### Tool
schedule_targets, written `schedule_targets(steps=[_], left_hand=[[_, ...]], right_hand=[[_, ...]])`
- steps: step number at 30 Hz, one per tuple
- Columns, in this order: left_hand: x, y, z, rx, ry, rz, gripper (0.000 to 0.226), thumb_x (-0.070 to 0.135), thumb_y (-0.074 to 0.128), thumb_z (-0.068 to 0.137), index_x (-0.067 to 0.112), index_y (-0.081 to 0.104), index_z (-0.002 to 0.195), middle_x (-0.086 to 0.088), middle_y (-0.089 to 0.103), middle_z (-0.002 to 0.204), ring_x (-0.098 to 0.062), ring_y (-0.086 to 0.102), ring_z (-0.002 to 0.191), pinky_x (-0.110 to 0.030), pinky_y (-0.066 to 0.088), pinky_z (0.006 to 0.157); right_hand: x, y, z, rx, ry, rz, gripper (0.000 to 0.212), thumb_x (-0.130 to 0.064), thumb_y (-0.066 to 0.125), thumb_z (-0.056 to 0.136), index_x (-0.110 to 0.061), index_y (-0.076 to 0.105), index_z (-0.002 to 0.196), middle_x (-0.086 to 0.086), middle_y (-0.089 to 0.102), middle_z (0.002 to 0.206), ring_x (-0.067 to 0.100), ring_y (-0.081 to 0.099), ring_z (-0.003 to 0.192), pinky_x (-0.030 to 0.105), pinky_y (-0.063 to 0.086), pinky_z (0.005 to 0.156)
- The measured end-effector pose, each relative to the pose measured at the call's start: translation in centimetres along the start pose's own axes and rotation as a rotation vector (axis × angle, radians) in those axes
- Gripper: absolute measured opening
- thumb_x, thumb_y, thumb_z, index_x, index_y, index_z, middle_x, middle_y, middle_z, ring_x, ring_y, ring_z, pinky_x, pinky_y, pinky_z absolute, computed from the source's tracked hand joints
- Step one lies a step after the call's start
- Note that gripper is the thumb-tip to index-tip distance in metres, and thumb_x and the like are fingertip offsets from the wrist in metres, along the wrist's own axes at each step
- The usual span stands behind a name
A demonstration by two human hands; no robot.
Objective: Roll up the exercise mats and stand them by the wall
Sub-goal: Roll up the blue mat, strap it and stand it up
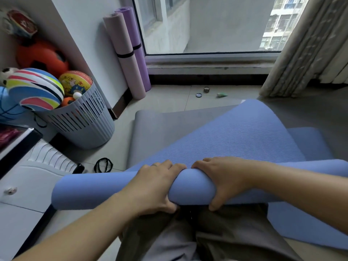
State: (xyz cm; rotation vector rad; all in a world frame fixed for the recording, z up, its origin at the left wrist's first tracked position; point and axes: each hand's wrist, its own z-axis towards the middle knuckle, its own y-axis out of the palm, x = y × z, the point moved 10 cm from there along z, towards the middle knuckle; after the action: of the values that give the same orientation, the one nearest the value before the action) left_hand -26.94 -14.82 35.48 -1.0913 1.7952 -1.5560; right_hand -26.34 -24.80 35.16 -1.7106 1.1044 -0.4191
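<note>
1. The blue mat (94, 191) lies across the person's lap as a partly rolled tube running left to right. Its loose sheet stretches ahead over a grey mat (160, 129) that is spread on the floor (169, 98). More blue sheet shows low on the right, and how it joins the roll cannot be told.
2. The step in hand looks like rolling up this blue mat. The loose sheet runs off at a slant to the tube, so the layers may creep sideways and leave a cone-shaped end. It would help to square the sheet to the roll first. Then turn the tube forward in short, firm turns, pulling back a little each time to take up slack.
3. Both hands sit close together at the middle. Moving them out toward the ends would press the roll more evenly.
4. The grip of the left hand (154, 187) is closed round the tube, with fingers curled over the top and thumb tucked beneath.
5. The right hand (224, 179) holds the same way, wrapped tightly enough to dent the foam. The fingertips of the two hands nearly meet.
6. A pink mat (124, 53) and a purple mat (135, 34) already stand rolled against the wall (90, 34) by the window, each bound with a black band. A black strap (103, 164) lies on the floor near the left end of the tube, and it could tie this roll.
</note>
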Motion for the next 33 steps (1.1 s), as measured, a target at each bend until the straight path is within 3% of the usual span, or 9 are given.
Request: schedule_targets(steps=[4,7,10,14,16,20,25,28,33], left_hand=[[-1.1,-0.3,0.5,-0.114,-0.003,-0.193,0.078,0.052,0.072,0.065,0.047,0.033,0.132,0.018,0.051,0.119,-0.007,0.051,0.109,-0.028,0.043,0.087],[-1.2,-0.8,0.7,-0.067,-0.023,-0.151,0.075,0.053,0.071,0.066,0.046,0.033,0.131,0.017,0.051,0.120,-0.009,0.052,0.109,-0.030,0.043,0.087],[-0.6,-0.8,-0.1,0.114,-0.008,0.163,0.090,0.044,0.067,0.069,0.036,0.014,0.141,0.005,0.046,0.130,-0.022,0.052,0.114,-0.039,0.041,0.095],[-0.6,-2.7,-0.5,0.221,0.041,0.196,0.102,0.035,0.082,0.040,0.028,0.036,0.130,-0.001,0.064,0.103,-0.027,0.066,0.083,-0.041,0.053,0.067],[-0.3,-5.3,-0.5,0.273,0.057,0.210,0.098,0.036,0.081,0.042,0.029,0.036,0.129,-0.001,0.063,0.100,-0.028,0.065,0.081,-0.040,0.052,0.066],[1.6,-5.6,-1.2,0.148,0.053,0.188,0.082,0.039,0.065,0.071,0.036,0.017,0.138,0.004,0.049,0.117,-0.023,0.054,0.105,-0.037,0.045,0.084],[1.7,-1.2,-1.6,-0.061,0.011,0.058,0.077,0.037,0.064,0.074,0.040,0.020,0.137,0.005,0.049,0.115,-0.022,0.052,0.105,-0.035,0.042,0.083],[1.1,-0.2,-1.3,-0.145,0.034,-0.093,0.073,0.037,0.070,0.070,0.041,0.030,0.130,0.007,0.053,0.112,-0.018,0.054,0.101,-0.032,0.042,0.078],[-1.5,1.3,0.2,-0.408,-0.002,-0.302,0.074,0.049,0.078,0.063,0.054,0.032,0.121,0.022,0.058,0.116,-0.007,0.056,0.104,-0.035,0.047,0.093]], right_hand=[[-1.8,-0.1,-1.8,0.362,-0.017,-0.297,0.101,-0.059,0.072,0.051,-0.022,0.033,0.136,0.000,0.056,0.107,0.024,0.058,0.087,0.040,0.051,0.069],[-1.1,-0.5,-0.9,0.318,-0.002,-0.211,0.075,-0.048,0.065,0.064,-0.026,0.037,0.130,-0.003,0.055,0.110,0.023,0.056,0.094,0.037,0.047,0.074],[0.1,-1.6,0.0,0.260,-0.011,-0.068,0.071,-0.053,0.066,0.062,-0.031,0.041,0.124,-0.010,0.059,0.110,0.018,0.059,0.095,0.032,0.046,0.073],[0.7,-3.1,0.1,0.249,-0.021,-0.045,0.072,-0.054,0.071,0.061,-0.035,0.043,0.124,-0.012,0.063,0.107,0.015,0.060,0.094,0.031,0.047,0.074],[0.8,-5.2,-0.6,0.278,-0.036,-0.048,0.073,-0.055,0.071,0.062,-0.037,0.042,0.126,-0.014,0.062,0.108,0.012,0.059,0.093,0.028,0.044,0.073],[0.8,-4.7,-1.8,0.111,-0.073,0.044,0.071,-0.056,0.075,0.062,-0.041,0.044,0.124,-0.018,0.061,0.108,0.004,0.055,0.092,0.025,0.047,0.080],[-0.6,-0.1,-1.3,-0.059,-0.093,0.133,0.071,-0.053,0.078,0.066,-0.039,0.044,0.127,-0.016,0.058,0.115,0.005,0.052,0.100,0.030,0.046,0.088],[-0.9,-0.2,-1.7,0.030,-0.088,-0.061,0.079,-0.064,0.069,0.067,-0.034,0.037,0.133,-0.012,0.048,0.119,0.009,0.041,0.105,0.033,0.043,0.091],[-2.2,0.1,-2.8,0.201,-0.027,-0.274,0.096,-0.064,0.062,0.069,-0.025,0.017,0.145,-0.004,0.041,0.127,0.021,0.044,0.111,0.037,0.040,0.092]])
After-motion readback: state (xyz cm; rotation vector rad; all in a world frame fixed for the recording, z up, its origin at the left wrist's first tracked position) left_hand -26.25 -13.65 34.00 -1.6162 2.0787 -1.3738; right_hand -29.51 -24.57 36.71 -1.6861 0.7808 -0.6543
